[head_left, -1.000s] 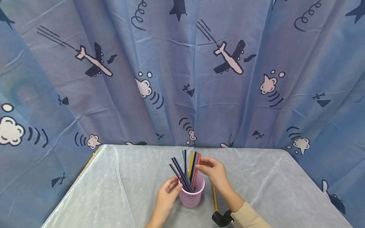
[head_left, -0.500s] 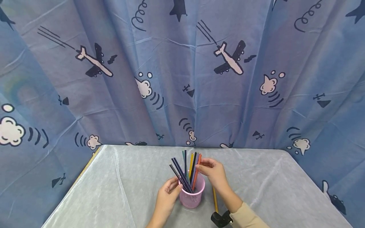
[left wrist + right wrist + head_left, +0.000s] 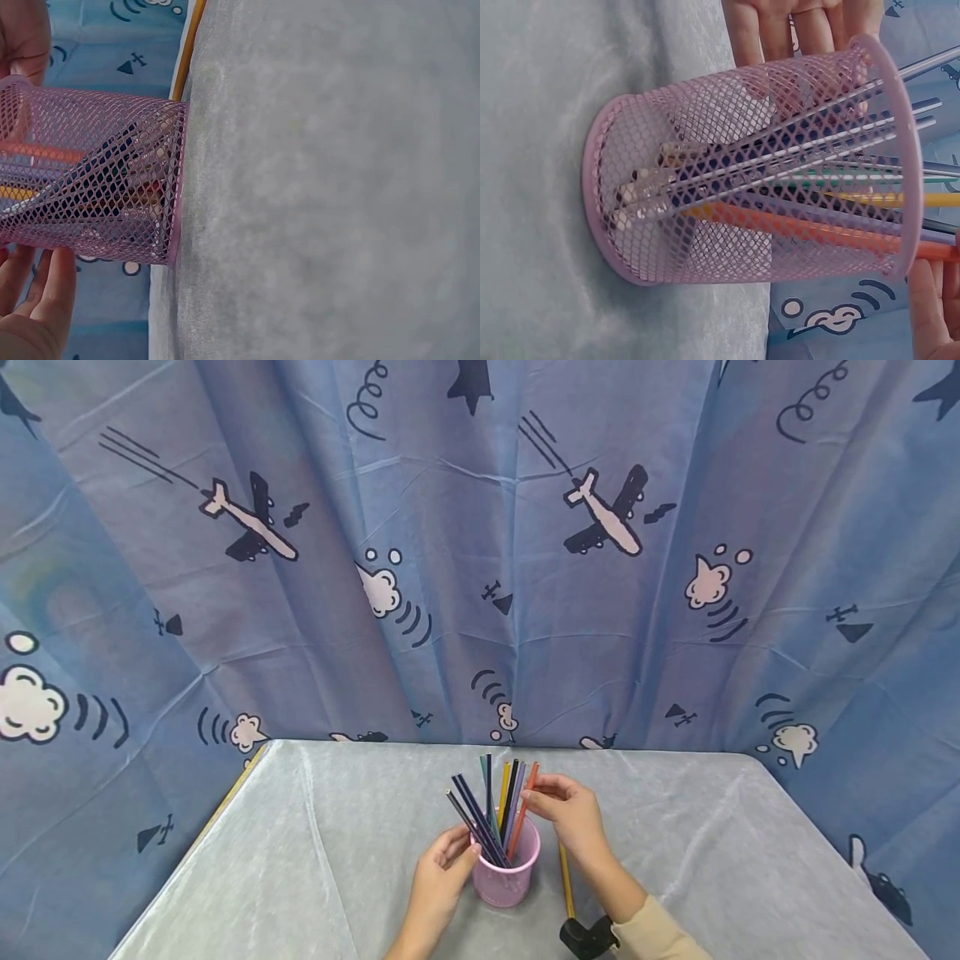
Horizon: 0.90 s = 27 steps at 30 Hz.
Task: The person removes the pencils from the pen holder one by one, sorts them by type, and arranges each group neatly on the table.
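Note:
A pink mesh pen holder point(image 3: 501, 887) stands upright on the table, with several coloured pencils in it. Their sharpened ends point(image 3: 622, 217) point down to its base. My left hand point(image 3: 441, 877) grips the holder's left side, its thumb at the front of the rim. Between thumb and fingertips, my right hand point(image 3: 573, 814) pinches the upper part of an orange pencil point(image 3: 522, 814), which leans right and still has its lower end inside the holder. Beside it lean a purple pencil point(image 3: 516, 802), a yellow pencil point(image 3: 503, 789) and several dark ones.
On the grey cloth-covered table point(image 3: 360, 810), a thin yellow stick point(image 3: 566, 885) lies right of the holder. A black rounded device point(image 3: 587, 937) sits at my right wrist. Behind the table hangs a blue curtain point(image 3: 450, 527) printed with planes.
My right hand has shifted slightly right, tilting the orange pencil's top away from the purple one. The left hand and the holder have stayed in place.

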Available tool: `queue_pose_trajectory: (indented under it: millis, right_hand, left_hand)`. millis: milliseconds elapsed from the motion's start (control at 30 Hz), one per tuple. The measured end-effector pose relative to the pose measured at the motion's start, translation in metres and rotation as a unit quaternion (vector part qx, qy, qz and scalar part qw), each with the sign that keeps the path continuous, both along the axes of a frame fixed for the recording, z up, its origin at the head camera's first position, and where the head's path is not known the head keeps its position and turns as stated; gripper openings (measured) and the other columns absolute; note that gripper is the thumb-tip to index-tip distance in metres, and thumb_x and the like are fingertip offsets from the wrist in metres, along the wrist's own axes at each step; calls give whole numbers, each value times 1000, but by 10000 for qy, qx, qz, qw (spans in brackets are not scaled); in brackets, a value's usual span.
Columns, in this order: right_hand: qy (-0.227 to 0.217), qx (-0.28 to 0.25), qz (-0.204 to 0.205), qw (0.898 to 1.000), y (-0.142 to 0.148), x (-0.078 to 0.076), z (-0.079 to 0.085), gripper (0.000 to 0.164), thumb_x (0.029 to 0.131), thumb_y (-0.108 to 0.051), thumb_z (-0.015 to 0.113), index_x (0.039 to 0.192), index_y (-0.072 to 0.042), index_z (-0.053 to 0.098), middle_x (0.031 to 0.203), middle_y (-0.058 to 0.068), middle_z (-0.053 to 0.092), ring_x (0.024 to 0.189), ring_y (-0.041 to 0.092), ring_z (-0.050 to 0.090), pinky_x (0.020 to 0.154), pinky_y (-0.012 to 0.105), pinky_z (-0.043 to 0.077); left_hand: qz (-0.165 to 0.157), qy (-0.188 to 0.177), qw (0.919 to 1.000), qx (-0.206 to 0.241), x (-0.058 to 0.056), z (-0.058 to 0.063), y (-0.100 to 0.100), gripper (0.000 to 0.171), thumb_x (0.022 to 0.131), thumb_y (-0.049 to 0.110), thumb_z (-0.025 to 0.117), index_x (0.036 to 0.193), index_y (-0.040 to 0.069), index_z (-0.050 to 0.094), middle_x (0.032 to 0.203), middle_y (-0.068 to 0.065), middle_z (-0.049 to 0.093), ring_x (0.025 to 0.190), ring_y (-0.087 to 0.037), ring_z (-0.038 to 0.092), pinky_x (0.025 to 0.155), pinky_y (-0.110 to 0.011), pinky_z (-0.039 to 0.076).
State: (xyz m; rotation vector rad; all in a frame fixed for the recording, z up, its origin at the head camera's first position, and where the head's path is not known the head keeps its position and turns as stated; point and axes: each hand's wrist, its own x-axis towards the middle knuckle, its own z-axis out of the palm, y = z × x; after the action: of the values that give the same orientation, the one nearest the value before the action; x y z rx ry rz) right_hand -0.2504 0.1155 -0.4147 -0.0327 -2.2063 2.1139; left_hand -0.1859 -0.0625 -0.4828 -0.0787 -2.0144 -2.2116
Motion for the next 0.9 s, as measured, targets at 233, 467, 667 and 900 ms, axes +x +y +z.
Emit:
queue_pose_trajectory:
  millis: [233,467,667,900]
  right_hand:
    - [79,31,96,9999,2,3,5,28,87,0,71,109,15,62,88,3,73,75,1,67,76,19,61]
    - [63,-108,37,9999,3,3,12,25,87,5,69,109,16,62,85,2,72,74,2,68,75,18,61]
    - [71,-21,59,10000,7,5,20,26,87,3,70,110,15,62,87,2,74,76,1,69,77,19,61]
    - [104,108,111,9998,12,8,28,29,88,0,71,112,13,63,89,1,74,78,1,69,78,19,61]
  left_hand:
    - [45,-1,9999,-120,0,1,-1,48,95,12,64,132,-15,51,132,-32,60,124,-39,60,101,-28,55]
    - [42,17,9999,-123,-1,1,0,48,95,12,64,132,-15,51,132,-32,60,123,-39,61,100,-26,55]
    - [11,57,10000,-3,0,2,0,47,95,11,64,132,-15,51,131,-32,60,124,-40,60,101,-28,55]
    - [41,38,10000,-12,-1,1,0,47,94,10,64,132,-16,51,131,-33,60,123,-41,60,101,-29,55]
